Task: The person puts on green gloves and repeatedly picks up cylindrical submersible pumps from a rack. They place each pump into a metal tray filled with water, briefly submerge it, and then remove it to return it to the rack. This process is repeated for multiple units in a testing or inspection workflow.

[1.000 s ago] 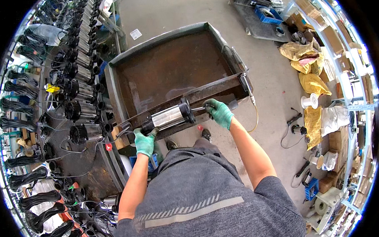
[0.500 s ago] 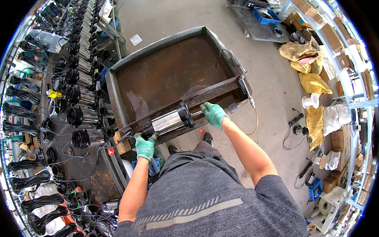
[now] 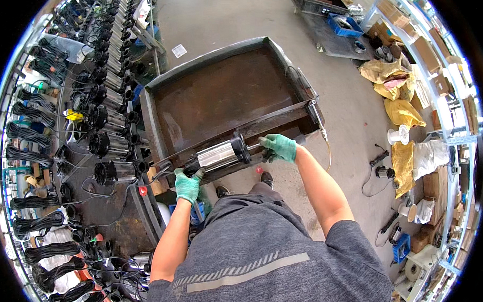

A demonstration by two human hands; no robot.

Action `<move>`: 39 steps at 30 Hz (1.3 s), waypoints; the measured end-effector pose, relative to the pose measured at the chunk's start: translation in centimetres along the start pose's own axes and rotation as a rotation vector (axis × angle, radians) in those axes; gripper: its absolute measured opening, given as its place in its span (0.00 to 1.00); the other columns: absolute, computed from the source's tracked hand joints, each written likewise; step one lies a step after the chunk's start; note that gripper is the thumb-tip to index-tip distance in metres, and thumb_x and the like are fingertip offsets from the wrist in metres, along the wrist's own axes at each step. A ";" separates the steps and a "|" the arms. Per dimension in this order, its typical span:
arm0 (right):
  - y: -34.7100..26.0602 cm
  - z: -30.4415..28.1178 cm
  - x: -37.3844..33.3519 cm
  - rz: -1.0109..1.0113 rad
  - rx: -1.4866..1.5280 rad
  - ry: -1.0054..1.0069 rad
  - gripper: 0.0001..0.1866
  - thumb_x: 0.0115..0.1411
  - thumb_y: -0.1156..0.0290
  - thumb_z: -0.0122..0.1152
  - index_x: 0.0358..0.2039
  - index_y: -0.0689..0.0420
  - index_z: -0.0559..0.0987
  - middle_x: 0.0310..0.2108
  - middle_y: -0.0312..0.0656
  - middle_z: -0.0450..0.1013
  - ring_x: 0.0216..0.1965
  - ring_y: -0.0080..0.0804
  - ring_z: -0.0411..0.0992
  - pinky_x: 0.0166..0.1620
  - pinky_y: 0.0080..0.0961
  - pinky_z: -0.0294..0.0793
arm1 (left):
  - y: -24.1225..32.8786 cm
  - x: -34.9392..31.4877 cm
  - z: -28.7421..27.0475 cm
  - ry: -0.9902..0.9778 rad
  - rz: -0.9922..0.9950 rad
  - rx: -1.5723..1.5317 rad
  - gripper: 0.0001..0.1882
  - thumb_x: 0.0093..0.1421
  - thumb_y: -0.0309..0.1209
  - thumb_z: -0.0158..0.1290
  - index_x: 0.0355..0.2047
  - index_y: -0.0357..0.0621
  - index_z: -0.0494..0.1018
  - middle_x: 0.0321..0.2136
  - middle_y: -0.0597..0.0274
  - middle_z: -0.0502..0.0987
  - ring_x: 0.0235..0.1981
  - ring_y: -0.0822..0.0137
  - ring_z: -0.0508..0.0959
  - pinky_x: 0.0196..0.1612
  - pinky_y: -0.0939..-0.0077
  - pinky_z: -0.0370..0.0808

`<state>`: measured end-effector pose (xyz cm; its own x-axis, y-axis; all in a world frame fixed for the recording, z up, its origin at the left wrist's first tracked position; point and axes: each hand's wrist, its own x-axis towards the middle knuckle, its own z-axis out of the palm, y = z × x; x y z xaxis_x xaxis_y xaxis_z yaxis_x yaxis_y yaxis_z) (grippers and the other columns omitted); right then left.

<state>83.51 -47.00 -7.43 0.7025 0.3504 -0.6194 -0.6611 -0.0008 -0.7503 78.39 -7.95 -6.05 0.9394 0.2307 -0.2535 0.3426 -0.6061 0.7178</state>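
A submersible pump motor (image 3: 218,156), a silver cylinder with black ends, lies across the near edge of a dark metal water tank (image 3: 147,113). My gloved left hand (image 3: 187,185) is closed round its black left end, thumb on top. From the black flange at the other end sticks a thin metal shaft (image 3: 254,146). My gloved right hand (image 3: 280,147) is closed on the outer part of this shaft, its fingers curled under and hiding the tip. Both gloves are green.
A metal fitting with a hose (image 3: 318,119) is fixed at the tank's right corner. Many similar motors (image 3: 114,172) with black cables line the bench on the left. Yellow sacks (image 3: 405,112), a white spool (image 3: 398,135) and shelving stand at right.
My right hand has turned, and its fingers have curled further round the shaft. My left hand keeps its hold on the motor. The whole view has shifted slightly.
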 end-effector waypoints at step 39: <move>-0.3 -0.4 -1.8 -0.069 0.187 -0.158 0.23 0.69 0.57 0.63 0.56 0.62 0.75 0.39 0.45 0.80 0.41 0.38 0.81 0.44 0.37 0.84 | 1.2 -1.0 -0.3 0.012 -0.096 0.024 0.41 0.48 0.49 0.74 0.50 0.32 0.67 0.46 0.34 0.79 0.51 0.38 0.79 0.53 0.54 0.76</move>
<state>82.56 -48.00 -6.22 0.7077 0.4858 -0.5130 -0.6603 0.1965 -0.7248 77.91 -8.66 -4.72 0.9023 0.2973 -0.3123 0.4310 -0.5993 0.6746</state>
